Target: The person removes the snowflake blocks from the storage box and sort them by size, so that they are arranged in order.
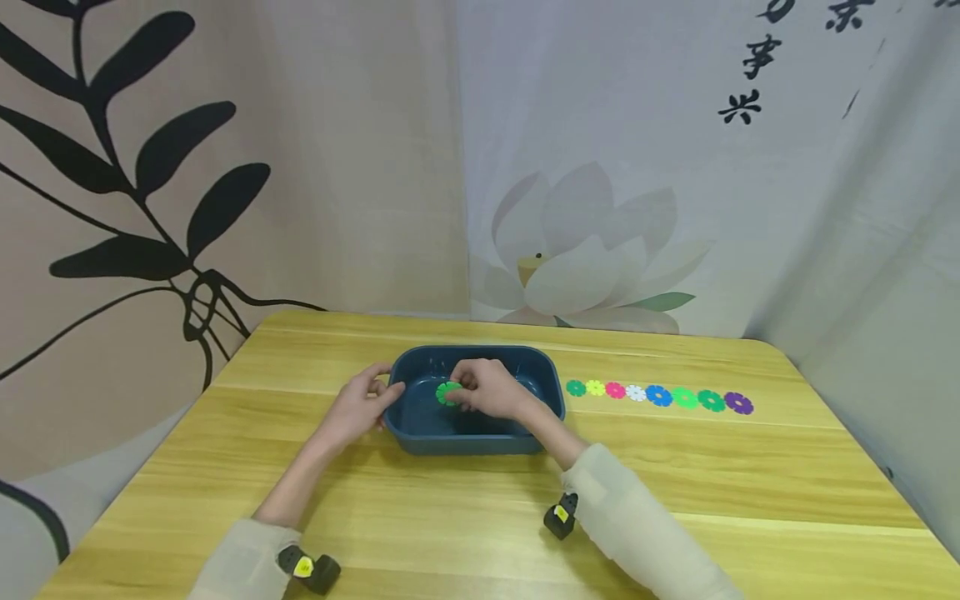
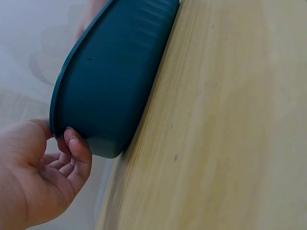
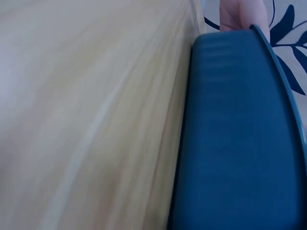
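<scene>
A dark blue plastic basin (image 1: 472, 446) stands on the wooden table. At its left end my left hand (image 1: 358, 406) holds the rim, thumb over the edge and fingers against the outside; the left wrist view shows this hand (image 2: 43, 167) on the basin wall (image 2: 110, 81). My right hand (image 1: 491, 390) is over the basin's inside and pinches a green flower-shaped disc (image 1: 447, 393) between thumb and fingers. The right wrist view shows mainly the basin's outer side (image 3: 240, 134), with the right hand hidden.
Right of the basin, several flower-shaped discs lie in a row, from a small green disc (image 1: 576, 388) past a blue disc (image 1: 659, 396) to a purple disc (image 1: 738, 403). A printed curtain (image 1: 360, 167) hangs behind the table (image 1: 450, 533).
</scene>
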### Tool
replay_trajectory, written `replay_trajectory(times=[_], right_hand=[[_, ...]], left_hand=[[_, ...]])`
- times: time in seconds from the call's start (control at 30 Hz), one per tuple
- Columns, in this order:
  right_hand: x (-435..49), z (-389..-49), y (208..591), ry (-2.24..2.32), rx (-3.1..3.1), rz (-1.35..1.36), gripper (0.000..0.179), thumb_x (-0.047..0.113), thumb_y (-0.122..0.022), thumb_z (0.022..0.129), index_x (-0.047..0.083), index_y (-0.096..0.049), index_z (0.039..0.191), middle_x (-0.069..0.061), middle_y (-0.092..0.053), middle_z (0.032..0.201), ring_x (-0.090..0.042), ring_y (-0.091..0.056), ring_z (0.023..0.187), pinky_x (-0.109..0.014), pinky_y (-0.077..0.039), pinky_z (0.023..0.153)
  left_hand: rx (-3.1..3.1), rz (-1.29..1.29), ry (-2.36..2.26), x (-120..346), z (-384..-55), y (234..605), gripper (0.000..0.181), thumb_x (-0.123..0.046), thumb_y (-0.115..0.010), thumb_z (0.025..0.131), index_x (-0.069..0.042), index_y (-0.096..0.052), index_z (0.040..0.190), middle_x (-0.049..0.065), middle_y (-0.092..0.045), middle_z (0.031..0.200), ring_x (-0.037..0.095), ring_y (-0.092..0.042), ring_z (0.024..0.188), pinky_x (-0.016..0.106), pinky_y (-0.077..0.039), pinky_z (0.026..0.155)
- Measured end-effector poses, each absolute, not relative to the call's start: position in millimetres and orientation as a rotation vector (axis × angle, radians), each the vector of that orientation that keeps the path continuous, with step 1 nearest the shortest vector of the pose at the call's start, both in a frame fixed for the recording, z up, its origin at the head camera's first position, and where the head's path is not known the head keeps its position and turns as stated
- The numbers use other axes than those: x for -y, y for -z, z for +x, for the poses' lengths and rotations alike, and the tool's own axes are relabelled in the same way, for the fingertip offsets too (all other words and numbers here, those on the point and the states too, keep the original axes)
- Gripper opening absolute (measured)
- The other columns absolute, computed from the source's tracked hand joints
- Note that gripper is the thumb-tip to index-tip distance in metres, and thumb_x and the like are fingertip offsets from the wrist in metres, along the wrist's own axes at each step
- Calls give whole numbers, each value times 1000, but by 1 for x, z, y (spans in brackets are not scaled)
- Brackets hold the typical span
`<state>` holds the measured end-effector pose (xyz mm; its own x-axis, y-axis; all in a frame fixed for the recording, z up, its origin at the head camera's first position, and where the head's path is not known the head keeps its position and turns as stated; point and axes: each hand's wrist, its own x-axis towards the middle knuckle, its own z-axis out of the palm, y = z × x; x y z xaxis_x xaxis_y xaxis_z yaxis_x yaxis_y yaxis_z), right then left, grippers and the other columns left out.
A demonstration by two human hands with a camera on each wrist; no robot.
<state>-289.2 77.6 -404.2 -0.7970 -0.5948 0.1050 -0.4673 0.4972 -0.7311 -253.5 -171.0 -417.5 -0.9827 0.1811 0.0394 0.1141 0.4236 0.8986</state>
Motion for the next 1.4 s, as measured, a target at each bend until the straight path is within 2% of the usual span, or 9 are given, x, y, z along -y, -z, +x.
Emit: replay_trajectory(times=[0.13,0.3,0.43,0.6,0.7,0.87,1.0,1.23,1.4], right_hand=[[-94,-289,404,1255,-2605,-898,8,13,-69,97,5,-69,101,-5,-72,87,-13,-69,69,-25,-58,63],[-115,-293,403,1364,-2646,-830,11,15,-67,99,5,-69,104,-6,-72,84,-16,-69,69,-28,-59,66],[-132,-295,399,1497,-2622,-786,15,15,-66,100,2,-68,107,-12,-72,82,-26,-70,72,-33,-60,68],[-151,-296,394,1617,-2580,-766,19,13,-65,100,-4,-67,110,-25,-70,88,-44,-68,77,-44,-61,70],[-164,-296,394,1638,-2590,-723,19,13,-65,101,-3,-67,110,-27,-69,88,-46,-67,77,-44,-60,70],[-189,-294,394,1679,-2586,-640,24,17,-65,101,-3,-66,114,-28,-69,90,-39,-68,74,-38,-60,68],[-210,-294,394,1692,-2596,-565,27,19,-65,101,-4,-64,115,-24,-69,88,-33,-69,74,-44,-60,71],[-251,-295,401,1662,-2711,-466,27,18,-65,101,-7,-63,111,-22,-68,86,-38,-68,76,-35,-60,70],[-284,-293,408,1541,-2868,-399,28,19,-64,101,-7,-64,111,-19,-70,84,-38,-69,74,-39,-60,69]], left_hand=[[-2593,267,-1636,171,-254,418,49,-16,-60,103,6,-44,144,10,-55,78,17,-56,54,27,-52,49],[-2593,265,-1639,171,-253,417,49,-15,-60,103,6,-43,144,10,-55,78,17,-56,54,27,-52,49],[-2594,261,-1631,171,-253,417,50,-15,-60,103,6,-43,144,10,-55,78,17,-56,54,27,-52,49],[-2598,261,-1622,171,-253,418,49,-14,-59,103,7,-42,145,11,-55,77,17,-55,53,28,-53,49],[-2598,259,-1620,171,-253,418,50,-15,-60,103,7,-42,145,11,-56,78,18,-55,54,28,-53,49],[-2596,258,-1615,171,-253,418,51,-16,-60,103,7,-41,146,9,-56,78,17,-55,54,28,-52,50],[-2598,262,-1619,170,-253,417,51,-15,-60,103,7,-41,145,9,-55,77,18,-55,54,28,-53,49],[-2591,261,-1620,171,-253,416,52,-16,-60,103,7,-41,146,9,-55,78,17,-54,54,27,-52,49],[-2592,254,-1623,171,-253,417,52,-15,-59,103,7,-41,146,9,-54,78,17,-55,54,27,-52,49]])
